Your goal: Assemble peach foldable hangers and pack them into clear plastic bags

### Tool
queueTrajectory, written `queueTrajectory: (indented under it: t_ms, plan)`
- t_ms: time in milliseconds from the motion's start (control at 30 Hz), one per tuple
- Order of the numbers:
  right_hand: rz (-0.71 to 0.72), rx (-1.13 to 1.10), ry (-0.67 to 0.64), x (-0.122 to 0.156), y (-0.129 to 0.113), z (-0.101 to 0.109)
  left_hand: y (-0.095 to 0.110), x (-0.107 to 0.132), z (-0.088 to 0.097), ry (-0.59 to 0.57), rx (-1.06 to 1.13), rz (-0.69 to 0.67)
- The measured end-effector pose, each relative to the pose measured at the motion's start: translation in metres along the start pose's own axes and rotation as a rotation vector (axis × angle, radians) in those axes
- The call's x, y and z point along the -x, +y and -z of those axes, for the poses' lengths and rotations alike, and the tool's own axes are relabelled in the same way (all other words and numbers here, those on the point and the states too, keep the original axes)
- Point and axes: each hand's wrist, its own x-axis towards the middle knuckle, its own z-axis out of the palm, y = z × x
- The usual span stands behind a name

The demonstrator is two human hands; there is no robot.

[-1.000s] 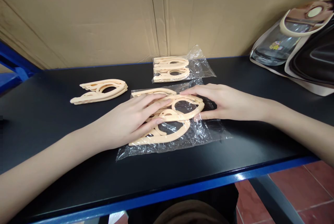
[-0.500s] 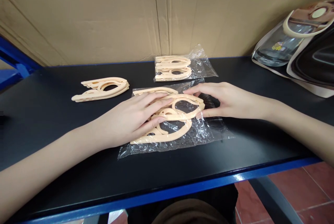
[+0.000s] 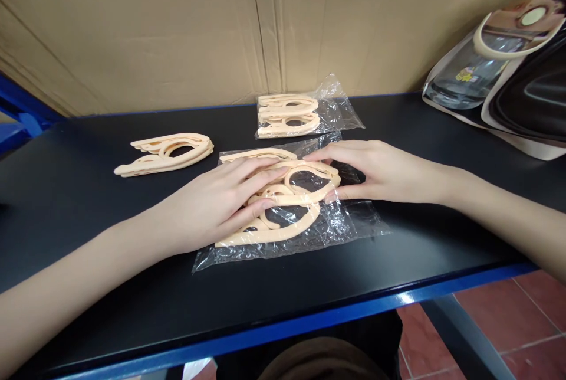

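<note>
A cream plastic folding hanger [image 3: 325,195], folded up, lies on top of a clear plastic bag [image 3: 349,223] that has other hangers in or under it. One of those, a lower cream hanger [image 3: 283,235], shows nearer to me. Across the left part of the top hanger rests my left hand [image 3: 221,203], thumb on its near side and fingers over its far side. My right hand [image 3: 367,170] spans its rounded right end between thumb and fingers. The palm side of both hands is hidden.
Another folded hanger [image 3: 165,154] lies loose at the left. A bagged pair of hangers [image 3: 289,115] sits at the back, by the cardboard wall [image 3: 177,32]. At the right stand a clear bottle [image 3: 469,76] and a black bag [image 3: 530,94]. The black table [image 3: 265,303] has a blue front edge.
The whole view has shifted slightly, so things sit a little further left. Both hands keep about the same hold on the top hanger.
</note>
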Motion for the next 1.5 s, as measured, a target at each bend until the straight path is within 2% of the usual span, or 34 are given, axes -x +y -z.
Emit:
queueTrajectory:
  t_ms: [1067, 1300, 1500]
  plan:
    - [0.01, 0.025, -0.009, 0.002, 0.002, 0.0, 0.001, -0.001, 0.002, -0.017, -0.005, -0.006]
    - [-0.098, 0.004, -0.061, 0.004, 0.004, 0.008, 0.0, 0.0, 0.001, -0.02, -0.007, 0.0]
    - [-0.204, -0.157, -0.068, 0.009, 0.004, 0.007, -0.001, 0.0, 0.001, -0.04, -0.006, 0.009]
